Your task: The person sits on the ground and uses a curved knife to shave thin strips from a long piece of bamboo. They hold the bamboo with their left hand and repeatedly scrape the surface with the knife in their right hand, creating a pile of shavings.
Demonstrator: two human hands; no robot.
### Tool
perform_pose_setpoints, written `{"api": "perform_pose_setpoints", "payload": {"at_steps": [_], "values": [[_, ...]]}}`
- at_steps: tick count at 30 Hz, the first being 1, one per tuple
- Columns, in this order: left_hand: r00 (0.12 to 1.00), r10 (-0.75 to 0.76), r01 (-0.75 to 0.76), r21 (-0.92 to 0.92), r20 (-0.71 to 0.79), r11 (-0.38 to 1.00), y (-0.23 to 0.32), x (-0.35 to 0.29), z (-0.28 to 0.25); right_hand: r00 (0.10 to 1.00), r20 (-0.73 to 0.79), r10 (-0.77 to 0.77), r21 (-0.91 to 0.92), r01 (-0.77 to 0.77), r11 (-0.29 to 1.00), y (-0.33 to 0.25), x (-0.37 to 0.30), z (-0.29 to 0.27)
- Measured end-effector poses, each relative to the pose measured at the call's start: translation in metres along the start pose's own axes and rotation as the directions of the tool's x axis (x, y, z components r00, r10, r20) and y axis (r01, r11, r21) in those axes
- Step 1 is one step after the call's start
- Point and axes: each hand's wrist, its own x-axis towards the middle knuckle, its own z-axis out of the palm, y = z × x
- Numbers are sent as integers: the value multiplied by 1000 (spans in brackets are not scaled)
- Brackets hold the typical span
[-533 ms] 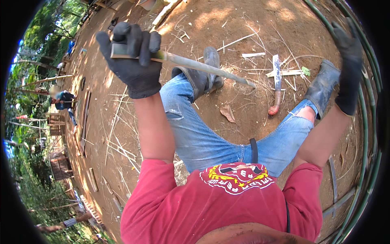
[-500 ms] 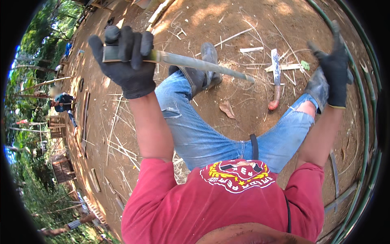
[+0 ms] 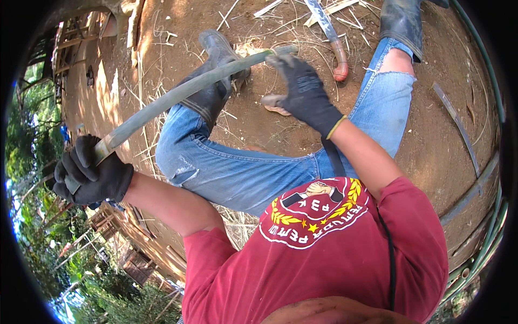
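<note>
My left hand (image 3: 94,171), in a dark work glove, is closed around the near end of a long, greenish-grey bamboo piece (image 3: 194,83). From there the bamboo slants up and to the right, passing above my left boot (image 3: 218,51). Close by its far end is my right hand (image 3: 306,94), also gloved, with thumb and fingers apart. Its fingertips are at the bamboo's edge; whether they touch it I cannot tell. A large knife with a brown, red-tipped handle (image 3: 339,59) lies on the ground beyond that hand. A dry brown leaf (image 3: 277,109) shows below its thumb.
I sit on bare earth with my jeans-clad legs (image 3: 232,167) spread. Bamboo shavings and split strips (image 3: 337,12) litter the ground. A flat strip (image 3: 458,127) lies at the right, near long green poles (image 3: 493,227). Trees and wooden structures stand at the left.
My left hand has moved left and down, carrying the bamboo, which now slants upward. My right hand has come in from the far right to the bamboo's far end. The view has shifted.
</note>
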Motion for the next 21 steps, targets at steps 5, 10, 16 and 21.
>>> {"api": "perform_pose_setpoints", "payload": {"at_steps": [5,10,16,21], "values": [[999,-21,18,98,30,995,-2,-6,-4,925,-303,-228,162,286,945,-126,64,30],[991,-5,-6,83,133,996,1,-8,-15,926,-124,-357,60,366,928,-139,92,32],[997,25,-33,110,73,993,6,-12,-15,998,58,4,-293,13,956,122,45,80],[968,249,-168,644,-36,746,22,-6,-41,942,74,326,-415,-269,869,175,27,49]]}}
